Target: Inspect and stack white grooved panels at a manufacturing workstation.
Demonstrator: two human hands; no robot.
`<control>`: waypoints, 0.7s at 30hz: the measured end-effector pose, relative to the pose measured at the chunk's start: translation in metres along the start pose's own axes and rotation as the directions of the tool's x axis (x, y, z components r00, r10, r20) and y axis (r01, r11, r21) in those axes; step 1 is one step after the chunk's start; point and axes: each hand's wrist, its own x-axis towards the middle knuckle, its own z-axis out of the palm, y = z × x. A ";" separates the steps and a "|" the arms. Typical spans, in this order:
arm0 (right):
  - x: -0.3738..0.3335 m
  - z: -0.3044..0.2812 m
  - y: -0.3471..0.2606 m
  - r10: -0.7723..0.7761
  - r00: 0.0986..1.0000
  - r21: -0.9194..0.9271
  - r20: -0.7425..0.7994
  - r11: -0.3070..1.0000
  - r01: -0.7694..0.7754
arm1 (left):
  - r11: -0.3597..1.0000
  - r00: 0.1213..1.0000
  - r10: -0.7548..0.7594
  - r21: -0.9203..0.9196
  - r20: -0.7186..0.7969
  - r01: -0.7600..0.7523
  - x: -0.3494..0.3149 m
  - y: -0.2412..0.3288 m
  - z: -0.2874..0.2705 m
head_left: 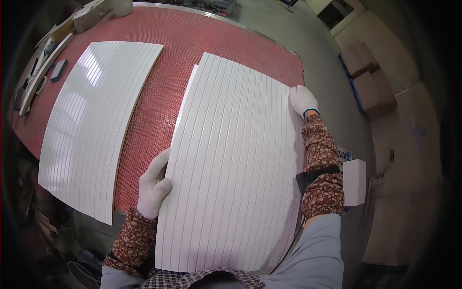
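Observation:
A white grooved panel (231, 159) lies in front of me, its near end close to my body. My left hand (155, 185), in a white knit glove, grips the panel's left edge, with the thumb near the top face and the fingertips hidden at the edge. At the far right corner, my right hand (303, 99), also gloved, is closed around the edge; its fingertips are partly out of sight. Another white panel's edge (191, 86) peeks out beneath on the left. A second grooved panel (91, 125) rests flat on the red table to the left.
The table has a red textured mat (183, 33). Along its left side lie long white strips (45, 72), a grey-blue block (58, 71) and rolls of tape. A white box (354, 182) stands right of my arm. Brown stacks (375, 91) sit on the floor at far right.

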 end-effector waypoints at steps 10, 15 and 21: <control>0.034 -0.014 -0.003 0.038 0.998 -0.026 -0.059 0.999 -0.040 | 0.999 0.999 0.041 -0.020 0.018 -0.041 -0.012 0.001 -0.001; 0.021 -0.009 -0.025 0.016 1.000 -0.104 -0.023 0.994 -0.019 | 0.999 0.999 0.018 0.031 -0.045 -0.016 -0.002 -0.008 -0.003; -0.041 0.010 -0.017 0.114 0.992 0.025 -0.049 0.993 -0.113 | 0.997 0.999 -0.047 0.062 0.017 0.045 0.000 -0.006 -0.016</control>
